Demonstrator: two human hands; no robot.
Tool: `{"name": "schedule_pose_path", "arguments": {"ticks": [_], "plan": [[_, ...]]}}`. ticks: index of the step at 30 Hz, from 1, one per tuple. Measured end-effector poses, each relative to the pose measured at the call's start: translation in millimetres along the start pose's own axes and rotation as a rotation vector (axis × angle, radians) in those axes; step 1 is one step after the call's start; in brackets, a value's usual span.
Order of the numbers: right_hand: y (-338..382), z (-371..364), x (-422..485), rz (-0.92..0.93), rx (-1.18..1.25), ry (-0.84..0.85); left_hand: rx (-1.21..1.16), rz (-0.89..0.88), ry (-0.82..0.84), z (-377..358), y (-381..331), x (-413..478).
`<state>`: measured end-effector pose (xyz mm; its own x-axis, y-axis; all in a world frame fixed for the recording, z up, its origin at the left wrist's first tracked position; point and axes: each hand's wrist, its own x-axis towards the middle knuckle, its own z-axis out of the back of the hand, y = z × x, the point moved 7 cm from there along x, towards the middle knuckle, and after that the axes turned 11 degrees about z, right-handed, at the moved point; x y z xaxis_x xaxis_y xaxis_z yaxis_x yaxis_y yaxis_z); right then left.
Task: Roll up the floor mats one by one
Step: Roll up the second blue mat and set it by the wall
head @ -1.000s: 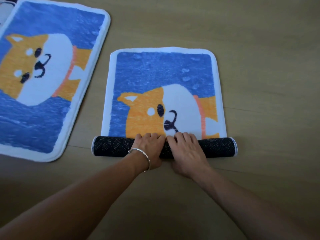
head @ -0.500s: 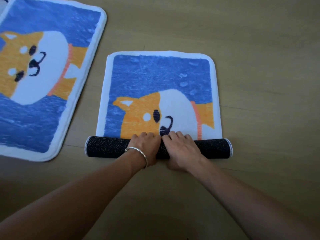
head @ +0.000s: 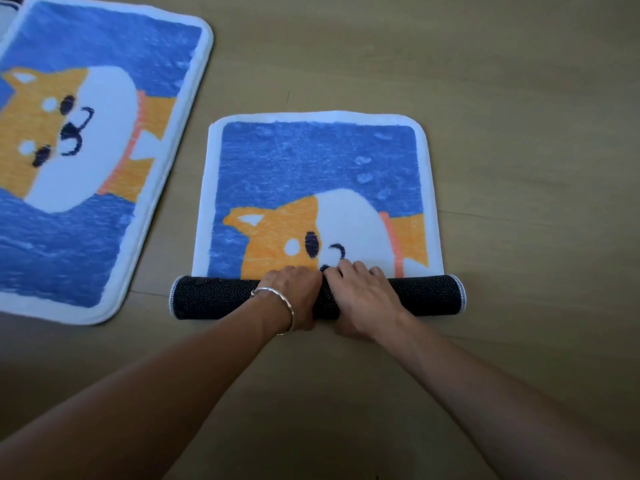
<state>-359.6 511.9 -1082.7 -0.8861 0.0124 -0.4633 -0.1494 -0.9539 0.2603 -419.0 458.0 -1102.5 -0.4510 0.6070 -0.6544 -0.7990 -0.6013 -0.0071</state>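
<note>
We had both hands on 1 mat [head: 311,161], which lay on the floor [head: 519,133] partly rolled: its near end formed a dark dotted roll [head: 426,296], its far part lay flat, dog print up. Our left hand [head: 294,296], a bracelet [head: 273,292] at its wrist, and our right hand [head: 363,299] sat touching at the roll's middle, fingers curled over its top, gripping it. A 2nd mat [head: 86,150] lay flat to the left, apart.

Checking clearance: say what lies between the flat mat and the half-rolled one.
Head view: only bare floor separates the flat mat from the half-rolled mat.
</note>
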Motion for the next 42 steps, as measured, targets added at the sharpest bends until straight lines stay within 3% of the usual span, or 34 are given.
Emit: {"name": "schedule_pose_path", "arguments": {"ticks": [4, 9, 12, 16, 18, 22, 24, 27, 30, 34, 36, 42], "plan": [[6.3, -5.6, -10.5, 0.006, -0.079, -0.063, -0.019, -0.038, 0.045, -5.1, -0.7, -4.9], [-2.5, -3.3, 5.1, -0.041, 0.086, 0.135, 0.132, -0.061, -0.262, -6.8, -4.8, -22.5], [-1.5, -3.5, 5.2, -0.019, 0.122, 0.213, 0.083, -0.006, -0.18, -9.9, -2.0, -18.5], [1.9, -2.9, -9.4, 0.033, -0.06, -0.03, 0.023, -0.04, -0.051, -1.3, -0.2, -7.9], [3.5, -6.3, -13.2, 0.038, -0.107, -0.065, 0.035, -0.068, -0.061, 0.0, -1.5, -10.2], [-5.9, -5.7, 0.1, 0.007, 0.072, 0.088, 0.137, -0.083, -0.211, -1.3, -4.6, -22.4], [-10.5, -5.4, 4.4, -0.003, 0.128, 0.148, 0.134, -0.06, -0.199, -1.8, -3.9, -20.0], [-4.6, -5.6, -1.6, 0.034, -0.101, -0.075, 0.065, -0.035, -0.079, 1.3, -2.3, -7.6], [-0.6, -6.8, -9.1, 0.017, -0.173, -0.216, 0.001, -0.057, -0.019, 3.2, -3.0, -3.7], [-10.6, -2.1, 4.2, 0.029, 0.079, 0.016, 0.101, -0.072, -0.238, 3.0, -3.1, -19.2], [-14.6, 3.4, 8.2, 0.024, 0.161, 0.083, 0.121, -0.039, -0.262, 3.5, -2.3, -19.9], [-3.7, -3.4, -14.4, 0.026, -0.234, -0.277, -0.042, -0.033, -0.069, 9.5, -0.6, -7.2]]}}
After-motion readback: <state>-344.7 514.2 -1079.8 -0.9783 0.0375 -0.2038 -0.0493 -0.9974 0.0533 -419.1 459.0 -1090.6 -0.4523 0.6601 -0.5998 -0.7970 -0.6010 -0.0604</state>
